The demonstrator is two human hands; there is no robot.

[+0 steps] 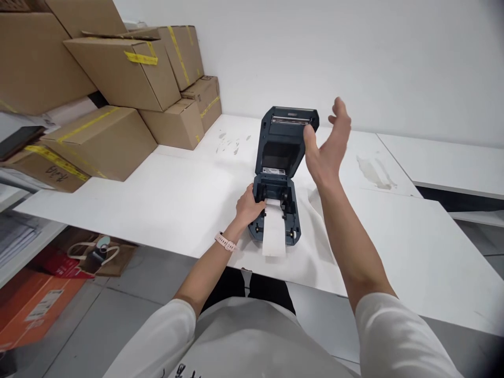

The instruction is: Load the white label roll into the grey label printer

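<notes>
1. Presently, the dark printer [293, 212] stands on the white desk [189, 194] straight ahead of you, its lid [284, 135] tipped up and back.
2. Judging by how things lie, the opening is done, and a white paper strip [274, 231] already runs through the printer and out past its front edge. What seems left is settling the strip and closing the lid.
3. Your left hand [248, 206] is at the printer's left side, thumb reaching inside beside the strip; I cannot tell whether that grip is pinching anything.
4. Your right hand [326, 149] is raised by the lid's right edge, its grip spread; whether the thumb touches the lid is unclear.
5. Off to your left, taped cardboard boxes [126, 73] are piled up, well apart from the printer.
6. Just to the printer's right, a pale sheet [315, 203] seems to curve up from the desk. Your own hands look the likeliest obstacle to the lid's swing.
</notes>
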